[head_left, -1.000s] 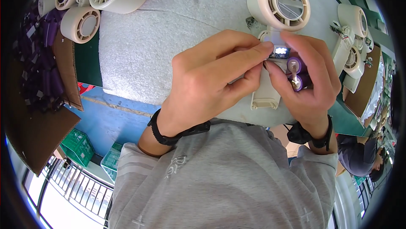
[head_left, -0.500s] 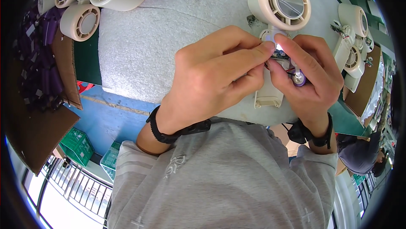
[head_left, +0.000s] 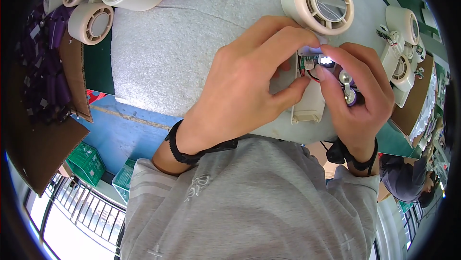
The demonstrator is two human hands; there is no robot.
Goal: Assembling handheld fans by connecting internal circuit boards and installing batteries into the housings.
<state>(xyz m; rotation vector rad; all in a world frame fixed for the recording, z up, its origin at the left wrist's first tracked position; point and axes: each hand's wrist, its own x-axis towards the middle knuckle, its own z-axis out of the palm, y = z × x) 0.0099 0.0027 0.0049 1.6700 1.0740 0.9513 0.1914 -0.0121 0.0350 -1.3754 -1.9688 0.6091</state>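
Two bare hands are working close together: the left hand (head_left: 245,77) is spreading thumb and forefinger beside a circuit board (head_left: 309,62), while the right hand (head_left: 367,108) is curling around its lit display (head_left: 326,60) and two purple cells (head_left: 353,97), how firmly I cannot tell. The board is sitting at a pale casing (head_left: 309,104), just on the worker's side of the round fan head (head_left: 319,4). Good handling is probably meaning steadying the board by its edges, keeping the wires (head_left: 312,76) unpinched. Purple packs (head_left: 48,63) are lying far left of the fan head; more fan parts (head_left: 401,68) are lying to its right.
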